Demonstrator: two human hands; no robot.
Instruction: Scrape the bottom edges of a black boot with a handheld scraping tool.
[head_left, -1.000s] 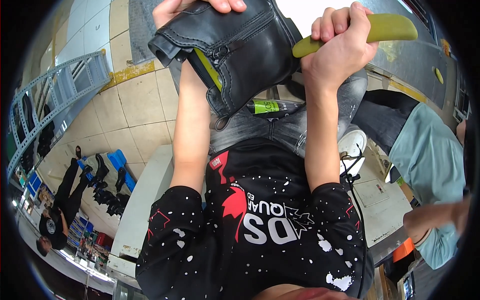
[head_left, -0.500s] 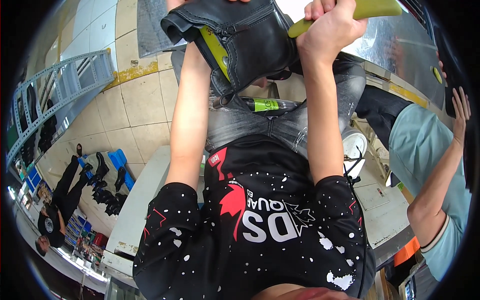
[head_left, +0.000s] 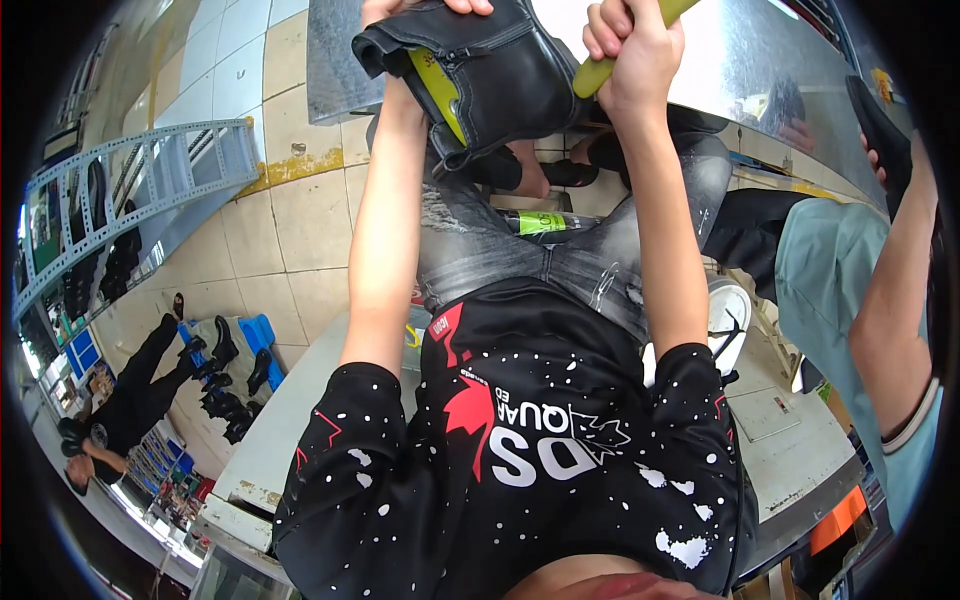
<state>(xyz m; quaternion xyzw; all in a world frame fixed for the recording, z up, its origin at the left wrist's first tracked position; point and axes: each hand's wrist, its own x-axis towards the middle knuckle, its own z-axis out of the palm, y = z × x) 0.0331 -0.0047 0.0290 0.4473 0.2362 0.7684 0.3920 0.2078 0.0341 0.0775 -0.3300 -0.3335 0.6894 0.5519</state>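
Note:
A black leather ankle boot (head_left: 510, 75) with a side zipper is held at the top of the view, its opening toward the left. Inside its opening shows a yellow-green insert (head_left: 437, 95). My left hand (head_left: 383, 12) grips the boot from its far side, fingers curled over the upper edge and the rest hidden behind it. To the boot's right, my right hand (head_left: 642, 65) is closed round a smooth, curved olive-green piece (head_left: 595, 77). Its lower end lies close beside the boot; whether they touch I cannot tell. Its upper end runs out of view.
A shiny metal worktable (head_left: 740, 80) lies beyond my hands. On my right, a person in a light green top (head_left: 830, 260) holds a black boot part (head_left: 880, 125). Left are a metal rack (head_left: 130, 190), a blue crate with black boots (head_left: 255, 340) and another person (head_left: 130, 410).
My right hand has shifted left, and the olive-green piece now tilts more steeply. The boot sits slightly further right in the view. The person on the right has raised their forearm.

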